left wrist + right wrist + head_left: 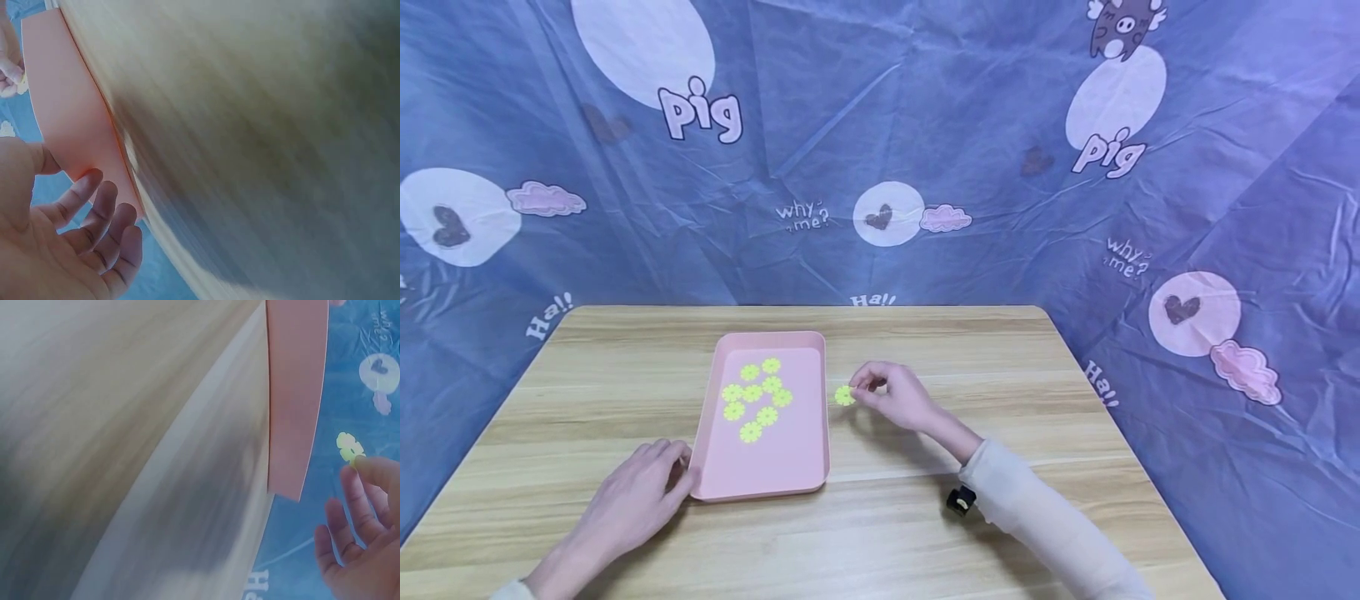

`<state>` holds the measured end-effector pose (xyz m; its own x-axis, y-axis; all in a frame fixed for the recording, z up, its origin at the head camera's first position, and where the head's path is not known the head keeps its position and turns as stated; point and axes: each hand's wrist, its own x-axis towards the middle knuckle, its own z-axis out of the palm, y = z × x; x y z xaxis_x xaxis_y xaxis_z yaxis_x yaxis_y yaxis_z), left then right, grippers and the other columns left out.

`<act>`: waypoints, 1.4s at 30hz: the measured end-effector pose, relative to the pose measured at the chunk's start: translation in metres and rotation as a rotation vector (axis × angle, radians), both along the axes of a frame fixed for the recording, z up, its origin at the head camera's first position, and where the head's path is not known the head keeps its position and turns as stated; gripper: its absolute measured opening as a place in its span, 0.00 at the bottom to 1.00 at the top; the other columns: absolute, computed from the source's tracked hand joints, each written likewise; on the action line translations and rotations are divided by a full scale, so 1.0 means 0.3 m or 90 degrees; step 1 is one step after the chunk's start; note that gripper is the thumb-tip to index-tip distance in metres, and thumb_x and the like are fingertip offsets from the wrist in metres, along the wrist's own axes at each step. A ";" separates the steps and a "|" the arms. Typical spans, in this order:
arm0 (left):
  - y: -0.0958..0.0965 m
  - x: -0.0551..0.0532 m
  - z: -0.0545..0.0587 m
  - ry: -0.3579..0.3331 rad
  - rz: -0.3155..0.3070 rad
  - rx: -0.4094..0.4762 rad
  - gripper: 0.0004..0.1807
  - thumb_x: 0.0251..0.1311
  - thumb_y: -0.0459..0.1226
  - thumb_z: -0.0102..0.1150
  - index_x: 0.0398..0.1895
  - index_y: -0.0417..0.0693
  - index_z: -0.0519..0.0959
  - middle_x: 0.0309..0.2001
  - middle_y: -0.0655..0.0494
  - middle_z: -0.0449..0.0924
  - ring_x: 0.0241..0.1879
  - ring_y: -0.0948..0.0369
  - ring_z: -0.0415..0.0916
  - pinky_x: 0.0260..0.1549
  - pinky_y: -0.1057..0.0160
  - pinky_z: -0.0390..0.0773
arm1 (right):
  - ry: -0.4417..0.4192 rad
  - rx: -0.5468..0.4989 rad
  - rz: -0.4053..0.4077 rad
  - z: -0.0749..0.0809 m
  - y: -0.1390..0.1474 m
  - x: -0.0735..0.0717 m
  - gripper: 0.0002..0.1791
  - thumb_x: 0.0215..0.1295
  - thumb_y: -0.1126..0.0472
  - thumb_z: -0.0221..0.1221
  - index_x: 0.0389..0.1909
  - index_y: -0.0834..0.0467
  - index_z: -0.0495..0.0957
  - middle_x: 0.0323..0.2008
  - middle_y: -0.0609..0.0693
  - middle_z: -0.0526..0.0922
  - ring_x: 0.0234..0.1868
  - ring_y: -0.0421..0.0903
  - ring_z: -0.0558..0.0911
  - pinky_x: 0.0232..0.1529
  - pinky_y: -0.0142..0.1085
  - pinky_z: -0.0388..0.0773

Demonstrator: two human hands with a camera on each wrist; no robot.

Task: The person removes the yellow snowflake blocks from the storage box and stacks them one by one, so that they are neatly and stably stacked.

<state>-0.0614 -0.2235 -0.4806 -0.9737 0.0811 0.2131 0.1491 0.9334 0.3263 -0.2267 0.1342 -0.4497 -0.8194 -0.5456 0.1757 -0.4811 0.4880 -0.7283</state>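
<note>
A pink tray (767, 467) lies on the table with several flat yellow-green flower-shaped pieces (750, 432) inside, mostly in its upper left half. My left hand (636, 496) is at the tray's near left corner. In the left wrist view, the left hand (69, 237) has its thumb over the rim and its index fingertip against the outer wall, pinching the tray's edge. Just right of the tray, my right hand (898, 396) pinches one flower-shaped piece (844, 395) between thumb and index finger. That flower-shaped piece (349, 447) is held above the tabletop.
The wood-grain table (1000, 358) extends on both sides of the tray. A blue printed cloth (820, 167) hangs behind the table and along its sides. On the right wrist sits a small black device (960, 500).
</note>
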 end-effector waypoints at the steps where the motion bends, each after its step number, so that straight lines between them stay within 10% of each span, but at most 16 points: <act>1: 0.000 -0.001 0.001 -0.002 0.004 0.010 0.05 0.67 0.41 0.65 0.39 0.50 0.82 0.34 0.61 0.78 0.39 0.58 0.77 0.39 0.50 0.78 | -0.003 -0.004 -0.007 -0.001 0.009 -0.002 0.04 0.67 0.63 0.68 0.41 0.56 0.86 0.36 0.49 0.88 0.39 0.39 0.81 0.50 0.39 0.83; 20: 0.000 -0.003 0.013 -0.066 0.057 0.248 0.16 0.66 0.34 0.66 0.54 0.38 0.81 0.38 0.55 0.87 0.30 0.78 0.73 0.32 0.70 0.76 | -0.108 -0.093 -0.120 -0.018 0.146 -0.067 0.08 0.66 0.66 0.69 0.43 0.65 0.85 0.36 0.58 0.88 0.33 0.40 0.80 0.38 0.27 0.77; 42: -0.003 -0.004 0.003 -0.106 0.069 0.307 0.17 0.67 0.34 0.66 0.56 0.37 0.79 0.40 0.51 0.87 0.30 0.76 0.74 0.33 0.70 0.76 | -0.286 -0.103 -0.183 -0.114 0.196 -0.168 0.11 0.67 0.70 0.66 0.47 0.71 0.82 0.28 0.47 0.84 0.25 0.40 0.78 0.28 0.27 0.77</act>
<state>-0.0626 -0.2243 -0.4799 -0.9948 -0.0917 0.0435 -0.0305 0.6784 0.7340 -0.2772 0.1931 -0.4838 -0.9450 -0.2842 -0.1620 0.0299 0.4181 -0.9079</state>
